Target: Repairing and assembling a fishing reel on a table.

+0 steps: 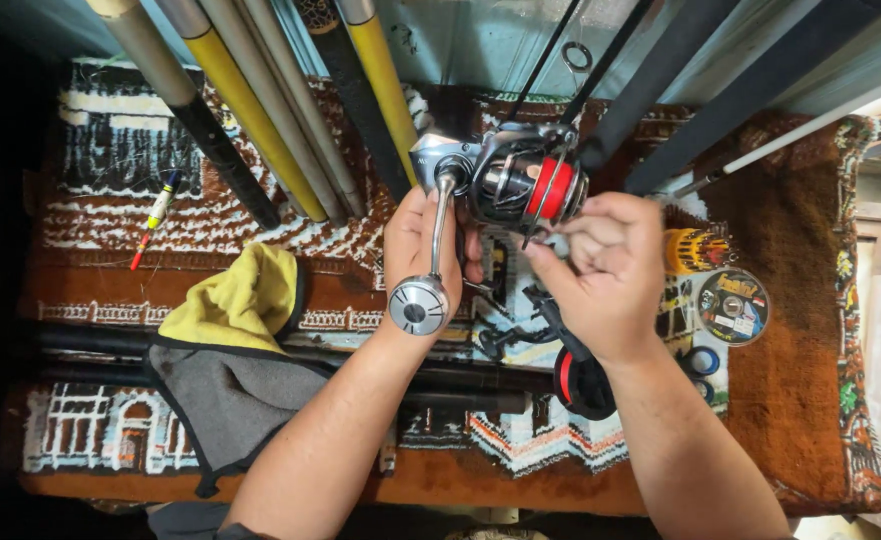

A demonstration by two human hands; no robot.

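We hold a shiny fishing reel (505,178) up over a brown rug (800,380) with house pictures on it. The reel sits in the far middle of the scene, just in front of a bunch of rods (260,120) that lean away from us.

Our left hand (422,245) wraps around the foot of the reel from below, fingers closed on it. The long crank handle (430,270) hangs down over this hand, with a round silver knob at the end. Our right hand (605,270) is pinched shut at the red spool (552,188). It seems to nip the thin line there, but the line is too fine to see well.

We think the reel is hard, metal and a bit heavy for its size. It looks smooth, so it could slip. The body is the best place to grip. The handle spins, so it is a poor place to hold.

A yellow and grey cloth (235,350) lies near left. 1 round disc of line (732,306) lies at right.
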